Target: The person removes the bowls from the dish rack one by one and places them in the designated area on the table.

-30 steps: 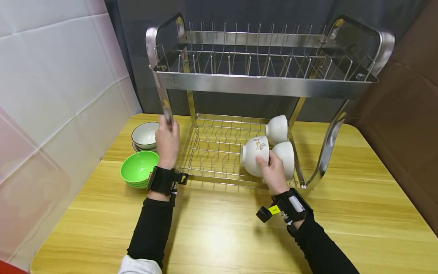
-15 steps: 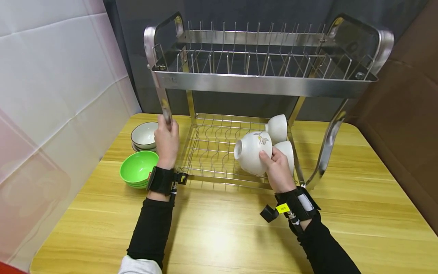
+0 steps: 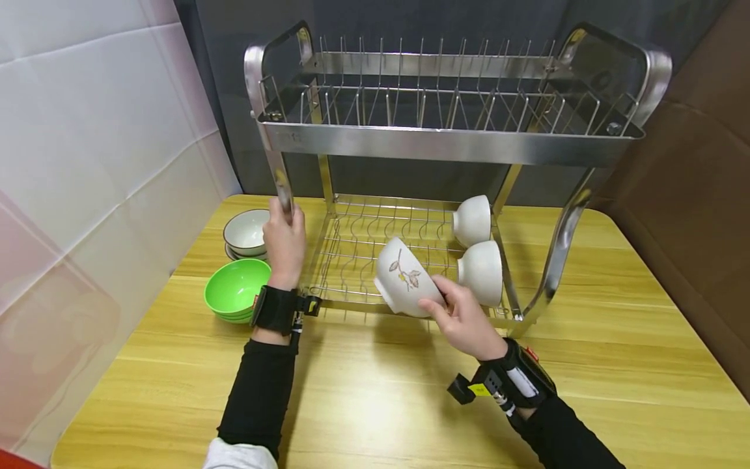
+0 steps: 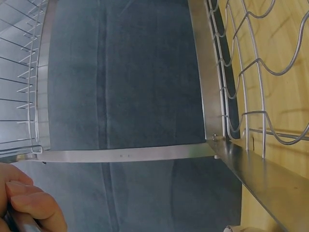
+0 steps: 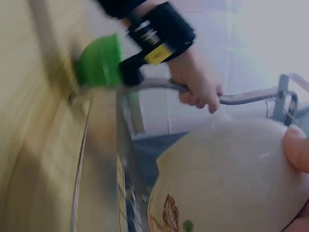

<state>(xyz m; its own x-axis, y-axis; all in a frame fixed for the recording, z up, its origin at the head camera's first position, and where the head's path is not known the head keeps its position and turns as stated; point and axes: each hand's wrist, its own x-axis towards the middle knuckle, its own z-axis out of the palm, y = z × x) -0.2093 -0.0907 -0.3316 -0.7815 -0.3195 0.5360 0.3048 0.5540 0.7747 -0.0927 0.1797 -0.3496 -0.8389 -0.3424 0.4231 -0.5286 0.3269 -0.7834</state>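
Observation:
My left hand (image 3: pixel 284 244) grips the front left post of a two-tier metal dish rack (image 3: pixel 457 144); its curled fingers (image 4: pixel 38 205) show at the lower left of the left wrist view. In my right hand (image 3: pixel 465 319) is a white bowl (image 3: pixel 404 280) with a brown leaf print, pinched at the rim between thumb and fingers. The bowl is tilted, over the front edge of the lower tier. Close up in the right wrist view, the same bowl (image 5: pixel 227 169) fills the lower right. Two white bowls stand on edge at the lower tier's right end, the nearer one (image 3: pixel 483 273) beside my right hand.
Left of the rack, green bowls (image 3: pixel 237 286) are stacked on the wooden table (image 3: pixel 363 391). Behind them sits a stack of white bowls with dark rims (image 3: pixel 246 231). The rack's upper tier (image 3: pixel 433 98) has upright wire dividers. A pale sheet hangs at the left.
My right hand has lifted the leaf-print bowl off the lower tier and brought it left and toward me, turning it. The bowl behind it now shows fully. My left hand stays on the post.

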